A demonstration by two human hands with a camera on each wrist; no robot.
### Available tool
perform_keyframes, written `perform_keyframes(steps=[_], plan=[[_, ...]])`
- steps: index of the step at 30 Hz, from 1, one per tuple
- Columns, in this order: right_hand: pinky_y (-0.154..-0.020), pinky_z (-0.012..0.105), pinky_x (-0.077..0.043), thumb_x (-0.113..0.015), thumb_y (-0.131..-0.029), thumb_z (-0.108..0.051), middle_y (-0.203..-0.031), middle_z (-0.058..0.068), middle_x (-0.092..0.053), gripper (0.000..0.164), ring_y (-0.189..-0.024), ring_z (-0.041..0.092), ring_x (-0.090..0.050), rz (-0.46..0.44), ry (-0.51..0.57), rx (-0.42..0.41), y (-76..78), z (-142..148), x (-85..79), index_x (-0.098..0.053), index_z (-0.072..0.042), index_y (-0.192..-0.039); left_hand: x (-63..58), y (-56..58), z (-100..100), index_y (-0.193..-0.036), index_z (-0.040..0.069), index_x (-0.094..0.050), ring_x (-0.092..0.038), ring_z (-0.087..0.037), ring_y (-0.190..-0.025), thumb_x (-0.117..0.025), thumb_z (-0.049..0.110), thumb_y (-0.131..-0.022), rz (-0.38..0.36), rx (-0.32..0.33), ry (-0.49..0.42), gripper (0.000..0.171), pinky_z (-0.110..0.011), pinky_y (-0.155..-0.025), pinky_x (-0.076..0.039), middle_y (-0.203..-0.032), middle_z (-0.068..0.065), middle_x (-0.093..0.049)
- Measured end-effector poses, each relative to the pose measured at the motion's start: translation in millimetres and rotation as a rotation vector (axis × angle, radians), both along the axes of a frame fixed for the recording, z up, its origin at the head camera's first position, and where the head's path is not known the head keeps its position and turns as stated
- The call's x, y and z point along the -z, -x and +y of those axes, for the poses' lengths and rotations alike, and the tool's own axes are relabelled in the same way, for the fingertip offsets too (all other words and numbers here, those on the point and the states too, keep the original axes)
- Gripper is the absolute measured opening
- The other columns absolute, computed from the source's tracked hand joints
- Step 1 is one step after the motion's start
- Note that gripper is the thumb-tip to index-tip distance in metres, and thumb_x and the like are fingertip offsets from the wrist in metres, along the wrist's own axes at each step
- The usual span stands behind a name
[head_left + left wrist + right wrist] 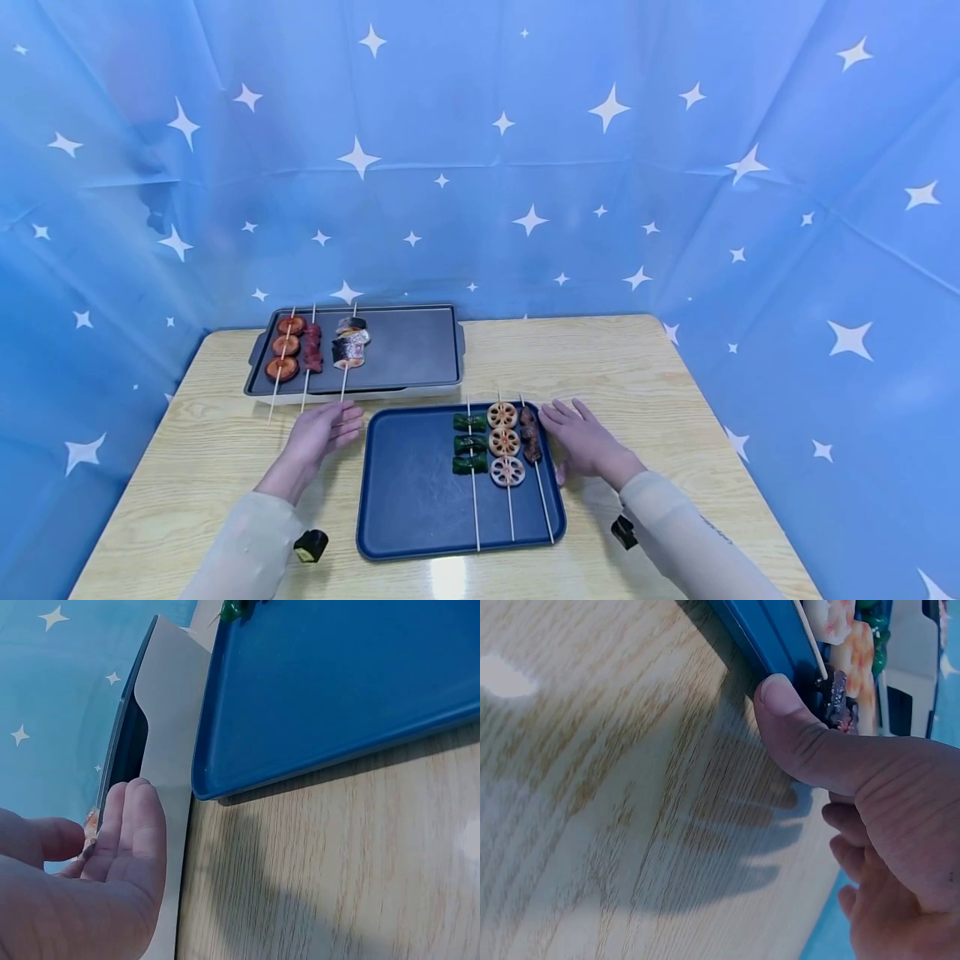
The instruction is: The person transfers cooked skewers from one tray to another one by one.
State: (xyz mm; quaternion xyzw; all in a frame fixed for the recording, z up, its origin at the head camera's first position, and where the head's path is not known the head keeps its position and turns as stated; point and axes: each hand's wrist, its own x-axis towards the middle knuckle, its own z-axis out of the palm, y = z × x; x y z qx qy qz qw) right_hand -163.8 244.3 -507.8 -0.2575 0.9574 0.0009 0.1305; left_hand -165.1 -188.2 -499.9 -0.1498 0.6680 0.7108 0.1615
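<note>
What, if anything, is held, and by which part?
The right hand holds nothing; I cannot tell whether the left hand pinches the fish skewer by its near end.

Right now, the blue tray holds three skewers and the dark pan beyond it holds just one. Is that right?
Not quite: the dark pan holds three, as the head view shows: a skewer of reddish rounds, one of red chunks and one of silvery-skinned pieces. The blue tray does hold three.
</note>
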Motion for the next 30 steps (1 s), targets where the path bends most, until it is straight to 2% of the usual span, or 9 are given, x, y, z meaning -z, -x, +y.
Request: perform_keyframes(steps=[11, 16, 24, 30], plan=[[-0.122, 0.056, -0.018, -0.087, -0.063, -0.033, -0.154, 0.018, -0.039, 0.102, -0.146, 0.038, -0.03, 0.012, -0.017, -0.005, 0.0, 0, -1.5, -0.04, 0.001, -0.146, 2.7, 11.3, 0, -0.145, -0.007, -0.036, -0.069, -0.005, -0.091, -0.03, 0.018, -0.107, 0.0, -0.02, -0.042, 0.046, -0.028, -0.094, -0.056, -0.114, -0.004, -0.071], [-0.122, 0.057, -0.018, -0.087, -0.063, -0.033, -0.154, 0.018, -0.039, 0.102, -0.146, 0.038, -0.03, 0.006, -0.016, -0.003, -1.0, -2, -3.3, -0.04, 0.001, -0.146, 3.9, 12.4, 0, -0.145, -0.007, -0.036, -0.068, -0.005, -0.091, -0.028, 0.016, -0.107, -0.011, -0.025, -0.033, 0.045, -0.029, -0.096, -0.055, -0.111, -0.004, -0.071], [-0.122, 0.056, -0.018, -0.088, -0.063, -0.03, -0.154, 0.018, -0.039, 0.102, -0.146, 0.038, -0.03, 0.004, -0.01, 0.006, -1.2, -2, -1.9, -0.04, 0.001, -0.146, 5.4, 12.4, -1, -0.144, -0.009, -0.036, -0.068, -0.003, -0.092, -0.029, 0.014, -0.107, 0.039, -0.029, -0.034, 0.045, -0.024, -0.091, -0.056, -0.097, 0.007, -0.071], [-0.121, 0.056, -0.019, -0.087, -0.064, -0.026, -0.153, 0.018, -0.04, 0.099, -0.145, 0.038, -0.031, 0.007, -0.011, 0.002, -1.5, -3, -1.4, -0.04, 0.002, -0.146, 4.7, 11.0, -1, -0.145, -0.01, -0.034, -0.067, 0.0, -0.09, -0.03, 0.013, -0.107, 0.061, -0.037, -0.074, 0.045, -0.02, -0.089, -0.056, -0.09, 0.012, -0.069]])
